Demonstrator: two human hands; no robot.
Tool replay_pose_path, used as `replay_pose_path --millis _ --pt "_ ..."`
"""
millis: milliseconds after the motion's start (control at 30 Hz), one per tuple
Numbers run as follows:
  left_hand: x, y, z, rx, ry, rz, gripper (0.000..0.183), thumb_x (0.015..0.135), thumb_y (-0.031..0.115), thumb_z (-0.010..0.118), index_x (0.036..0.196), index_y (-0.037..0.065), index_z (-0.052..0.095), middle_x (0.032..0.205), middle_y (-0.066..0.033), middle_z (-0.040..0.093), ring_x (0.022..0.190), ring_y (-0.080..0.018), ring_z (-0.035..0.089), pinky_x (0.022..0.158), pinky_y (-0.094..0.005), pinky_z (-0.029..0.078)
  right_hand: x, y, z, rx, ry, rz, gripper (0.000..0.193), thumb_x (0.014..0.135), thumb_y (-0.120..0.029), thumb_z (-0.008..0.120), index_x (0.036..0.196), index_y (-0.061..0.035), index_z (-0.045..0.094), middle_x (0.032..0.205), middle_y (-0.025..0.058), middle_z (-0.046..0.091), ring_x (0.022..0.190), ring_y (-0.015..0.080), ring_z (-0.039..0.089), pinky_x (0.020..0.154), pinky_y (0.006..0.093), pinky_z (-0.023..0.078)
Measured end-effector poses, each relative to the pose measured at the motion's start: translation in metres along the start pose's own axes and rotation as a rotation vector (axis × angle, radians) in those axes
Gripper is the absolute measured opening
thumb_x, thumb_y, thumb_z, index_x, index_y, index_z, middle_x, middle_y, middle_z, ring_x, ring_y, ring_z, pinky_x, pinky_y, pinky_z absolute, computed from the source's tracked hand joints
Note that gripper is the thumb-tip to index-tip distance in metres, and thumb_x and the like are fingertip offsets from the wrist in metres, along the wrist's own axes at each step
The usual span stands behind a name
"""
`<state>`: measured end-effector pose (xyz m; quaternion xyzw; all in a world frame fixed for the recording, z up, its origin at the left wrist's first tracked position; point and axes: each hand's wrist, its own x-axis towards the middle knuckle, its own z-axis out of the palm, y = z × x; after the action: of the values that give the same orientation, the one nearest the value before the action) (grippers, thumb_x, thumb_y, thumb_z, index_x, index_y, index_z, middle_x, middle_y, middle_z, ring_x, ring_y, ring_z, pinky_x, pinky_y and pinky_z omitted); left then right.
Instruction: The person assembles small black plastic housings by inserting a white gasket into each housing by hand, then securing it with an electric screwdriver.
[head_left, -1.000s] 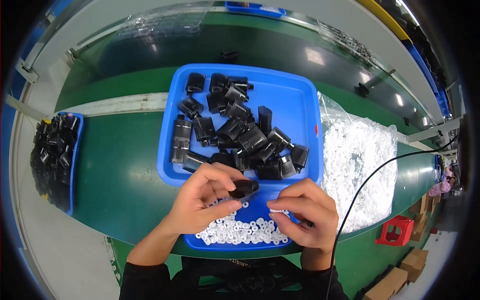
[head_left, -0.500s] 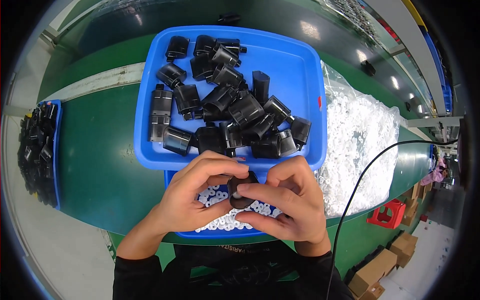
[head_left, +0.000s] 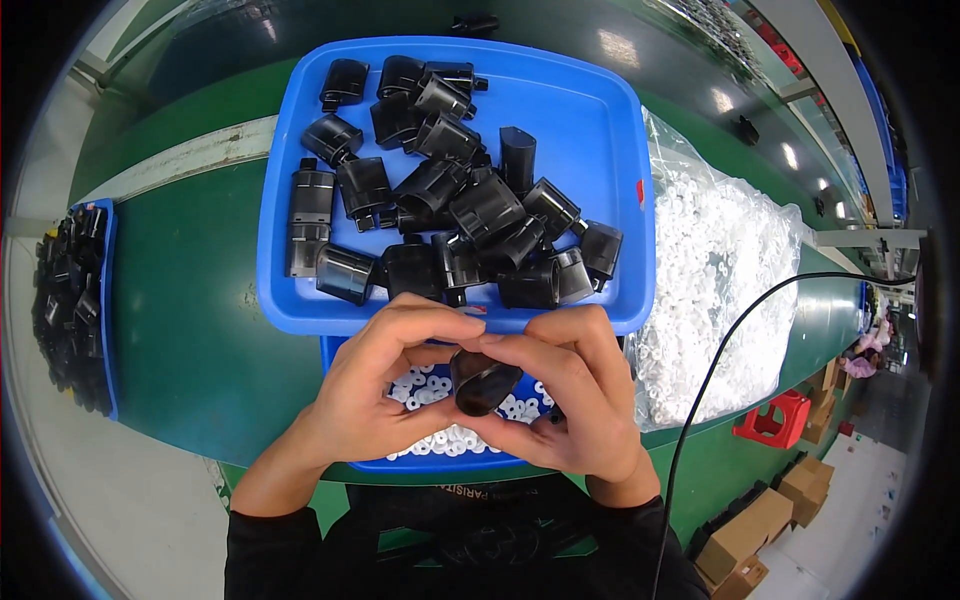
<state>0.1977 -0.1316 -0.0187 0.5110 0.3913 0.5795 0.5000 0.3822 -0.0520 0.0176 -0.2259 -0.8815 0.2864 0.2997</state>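
Observation:
Between my two hands is a hollow black plastic pod (head_left: 481, 385), its oval opening tilted toward me. My left hand (head_left: 365, 385) closes on its left side, thumb below and fingers curled above. From the right, my right hand (head_left: 585, 390) grips it too, with fingertips over the top and the thumb at the lower edge. Nothing can be made out inside the dark opening. Just beneath my hands, small white rings (head_left: 440, 443) lie in a lower blue tray (head_left: 375, 465), partly covered by my fingers.
A larger blue tray (head_left: 590, 110) beyond my hands holds several similar black pods (head_left: 487, 207). A clear bag of white rings (head_left: 705, 290) lies to the right, with a black cable (head_left: 705, 390) curving past it. Another tray of black parts (head_left: 72, 305) sits far left.
The pod has turned, and its opening shows more. My right thumb and finger have moved from its mouth to its edges. A pale bit seen there before no longer shows.

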Motion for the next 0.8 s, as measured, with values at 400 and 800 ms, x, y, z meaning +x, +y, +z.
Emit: replay_pose_path --millis 400,800 --pt "0.002 0.010 -0.008 0.357 -0.024 -0.016 0.043 0.068 -0.002 0.077 0.109 0.003 0.064 0.109 -0.0112 0.054 0.097 -0.0205 0.058 0.077 -0.0302 0.052 0.001 -0.008 -0.010 0.679 0.264 -0.148 0.025 0.082 -0.012 0.065 0.103 -0.0005 0.061 0.083 0.0116 0.060 0.055 0.0177 0.055 0.043 0.0265 0.039" --pt "0.002 -0.001 0.005 0.232 -0.175 0.063 0.041 0.069 -0.003 0.079 0.100 0.005 0.054 0.092 -0.0151 0.065 0.081 -0.0220 0.066 0.071 -0.0303 0.055 0.005 -0.048 -0.002 1.279 0.506 -0.027 0.019 0.095 -0.019 0.049 0.094 -0.0009 0.054 0.059 0.0126 0.056 0.036 0.0201 0.037 0.035 0.0331 0.027"
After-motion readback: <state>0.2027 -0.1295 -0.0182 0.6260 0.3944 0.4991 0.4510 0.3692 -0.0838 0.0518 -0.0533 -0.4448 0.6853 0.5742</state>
